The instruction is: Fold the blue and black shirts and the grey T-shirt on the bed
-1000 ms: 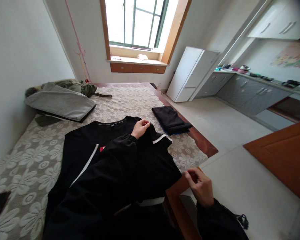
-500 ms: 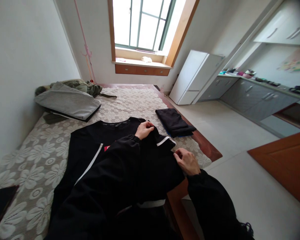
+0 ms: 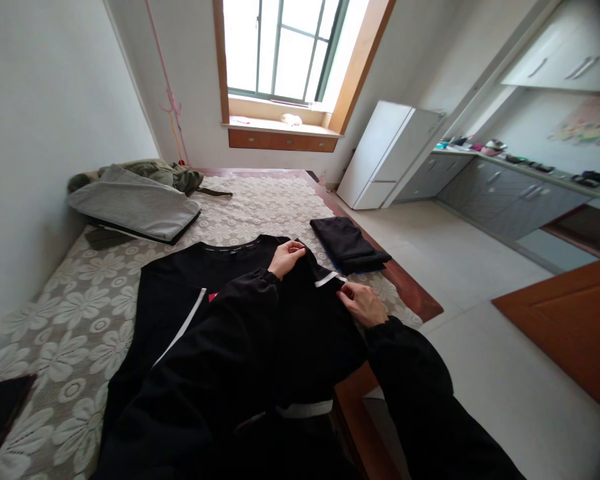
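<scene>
A black T-shirt (image 3: 180,280) with white stripes and a small red patch lies spread on the lace-patterned tablecloth (image 3: 265,200), its neckline facing away from me. My left hand (image 3: 287,259) pinches the fabric at the right shoulder, beside the neckline. At the white-trimmed sleeve edge, my right hand (image 3: 364,304) has its fingers closed on the cloth. The sleeve lies folded inward between the two hands. My left forearm covers much of the shirt's middle, and its lower part blends with my dark clothes.
Folded black clothes (image 3: 350,245) rest near the table's right edge. A heap with a grey garment (image 3: 140,203) and olive cloth sits by the left wall. A dark flat object (image 3: 3,413) pokes in at lower left. Beyond are a white fridge (image 3: 377,157) and a wooden panel (image 3: 570,313).
My right hand has moved left and up to the sleeve's white-trimmed edge and closed on it. My left hand keeps its pinch at the shoulder, almost unmoved.
</scene>
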Tool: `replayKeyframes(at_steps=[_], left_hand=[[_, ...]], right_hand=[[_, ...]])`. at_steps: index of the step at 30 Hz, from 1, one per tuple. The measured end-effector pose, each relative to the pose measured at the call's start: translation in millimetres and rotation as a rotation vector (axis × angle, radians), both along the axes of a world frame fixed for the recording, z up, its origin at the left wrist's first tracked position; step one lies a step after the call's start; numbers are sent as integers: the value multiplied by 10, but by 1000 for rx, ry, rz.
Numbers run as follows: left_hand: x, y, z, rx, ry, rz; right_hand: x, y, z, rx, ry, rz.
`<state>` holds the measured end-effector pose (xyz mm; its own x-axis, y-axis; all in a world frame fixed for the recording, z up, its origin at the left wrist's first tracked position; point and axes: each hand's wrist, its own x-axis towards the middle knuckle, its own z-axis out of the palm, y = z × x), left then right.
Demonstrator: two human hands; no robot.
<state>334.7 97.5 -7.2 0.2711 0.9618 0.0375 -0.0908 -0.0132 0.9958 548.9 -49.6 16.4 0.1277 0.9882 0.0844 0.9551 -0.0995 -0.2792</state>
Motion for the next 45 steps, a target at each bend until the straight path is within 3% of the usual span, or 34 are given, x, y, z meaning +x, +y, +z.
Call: replayKeyframes(at_steps=[8, 16, 24, 29, 34, 41, 45], left_hand=[[-16, 2, -34, 29, 4, 5], [-20, 10, -102, 171, 124, -8], [-58, -68, -89, 381, 396, -59], [-56, -83, -103, 398, 398, -45], [-34, -88, -95, 399, 367, -42], [-4, -31, -61, 287, 5, -141], [-37, -61, -60, 359, 180, -119]], right_hand=[[106, 36, -66, 41, -91, -74], [14, -52, -45, 103, -73, -67], [-55, -111, -118, 92, -167, 198], [-57, -93, -93, 112, -256, 359], [-118, -45, -65, 14, -266, 220], [-134, 79, -25, -24, -267, 38], [-99, 90, 26, 48, -227, 74]])
